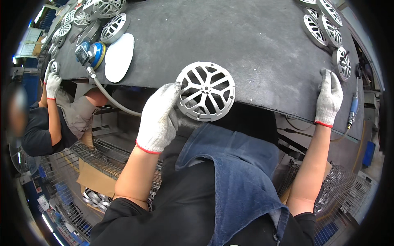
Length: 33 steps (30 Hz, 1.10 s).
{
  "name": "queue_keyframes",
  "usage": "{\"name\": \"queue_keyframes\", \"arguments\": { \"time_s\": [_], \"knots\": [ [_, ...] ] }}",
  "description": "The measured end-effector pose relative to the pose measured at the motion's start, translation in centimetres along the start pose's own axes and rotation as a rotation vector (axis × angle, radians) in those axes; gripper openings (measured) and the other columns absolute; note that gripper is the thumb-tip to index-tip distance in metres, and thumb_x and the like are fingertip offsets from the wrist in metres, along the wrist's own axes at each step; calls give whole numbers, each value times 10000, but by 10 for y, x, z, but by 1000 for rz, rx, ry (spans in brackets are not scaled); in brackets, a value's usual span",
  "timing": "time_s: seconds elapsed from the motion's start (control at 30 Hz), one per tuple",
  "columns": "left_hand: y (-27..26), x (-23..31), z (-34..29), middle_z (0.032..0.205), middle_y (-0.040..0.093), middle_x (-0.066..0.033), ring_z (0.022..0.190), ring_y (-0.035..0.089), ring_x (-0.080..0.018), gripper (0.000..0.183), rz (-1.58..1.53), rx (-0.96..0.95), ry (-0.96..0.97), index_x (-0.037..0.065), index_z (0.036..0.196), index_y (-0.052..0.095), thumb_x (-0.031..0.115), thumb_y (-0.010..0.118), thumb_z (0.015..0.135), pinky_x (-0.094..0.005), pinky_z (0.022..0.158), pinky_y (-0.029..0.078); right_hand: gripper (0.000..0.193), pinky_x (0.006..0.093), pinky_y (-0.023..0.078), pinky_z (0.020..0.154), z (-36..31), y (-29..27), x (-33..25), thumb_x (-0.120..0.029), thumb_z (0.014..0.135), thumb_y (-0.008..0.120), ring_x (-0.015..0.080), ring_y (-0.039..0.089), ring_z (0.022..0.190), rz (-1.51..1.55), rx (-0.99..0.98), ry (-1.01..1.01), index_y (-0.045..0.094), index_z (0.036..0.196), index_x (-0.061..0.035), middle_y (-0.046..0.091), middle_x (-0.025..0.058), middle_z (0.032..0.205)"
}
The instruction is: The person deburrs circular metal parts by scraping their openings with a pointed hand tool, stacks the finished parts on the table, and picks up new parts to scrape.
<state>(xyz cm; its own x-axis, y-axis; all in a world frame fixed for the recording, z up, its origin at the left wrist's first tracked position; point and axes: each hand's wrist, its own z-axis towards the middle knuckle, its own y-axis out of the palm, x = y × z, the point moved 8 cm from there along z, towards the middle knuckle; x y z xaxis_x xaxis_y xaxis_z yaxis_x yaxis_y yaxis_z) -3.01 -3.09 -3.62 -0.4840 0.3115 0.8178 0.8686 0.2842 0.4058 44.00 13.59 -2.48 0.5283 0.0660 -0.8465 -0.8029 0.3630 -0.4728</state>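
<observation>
My left hand [158, 117], in a white knit glove with a red cuff, grips the left rim of a round spoked metal cover [206, 89]. The silver cover is tilted up at the table's near edge, its spokes toward me. Over on the right, my gloved right hand [329, 98] is at the tabletop with its fingers stretched out, and I see nothing held in it. Close to its fingertips leans another spoked cover [342, 63], the nearest of a pile [322, 28] at the far right.
A blue air sander [91, 54] with a grey hose [117, 102] lies at left on the dark table [180, 37], beside white pads [119, 59]. More covers [108, 8] are heaped behind. A blue-handled tool [353, 108] hangs at right. A co-worker [49, 123] is at far left; wire baskets [102, 158] stand below.
</observation>
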Motion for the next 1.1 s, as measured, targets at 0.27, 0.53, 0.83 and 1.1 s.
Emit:
{"name": "queue_keyframes", "arguments": {
  "time_s": [0.27,0.53,0.83,1.1],
  "knots": [
    [-3,-3,2,1245,788,-203,1058,844,-296,439,12,23,14,-30,1412,634,337,632,1172,-477,702,768,174,387,596,1041,-84,43,-88,-136,1185,590,244,754,1125,478,-229,-231,695,1248,-12,780,235,1404],
    [-3,-6,3,1207,803,-156,1006,831,-234,356,-68,-11,7,-16,1356,683,286,650,1170,-376,801,720,346,665,516,1194,-206,148,-215,-390,740,833,510,713,1304,30,-906,-944,707,798,-73,768,278,1331],
    [-7,-10,3,1189,794,-124,1003,807,-201,259,-118,-2,-8,13,1317,679,213,656,1155,-325,774,672,261,584,504,1271,-239,165,-236,-299,857,799,424,685,1425,89,-793,-1142,698,938,-73,767,237,1405],
    [-12,-18,1,1351,745,-173,1205,787,-286,383,-162,-138,16,-18,1453,597,239,652,1174,-457,1036,685,354,585,578,1167,-215,106,-196,-369,843,880,370,769,1159,113,-950,-1041,648,864,-101,790,147,1045]
  ]
}}
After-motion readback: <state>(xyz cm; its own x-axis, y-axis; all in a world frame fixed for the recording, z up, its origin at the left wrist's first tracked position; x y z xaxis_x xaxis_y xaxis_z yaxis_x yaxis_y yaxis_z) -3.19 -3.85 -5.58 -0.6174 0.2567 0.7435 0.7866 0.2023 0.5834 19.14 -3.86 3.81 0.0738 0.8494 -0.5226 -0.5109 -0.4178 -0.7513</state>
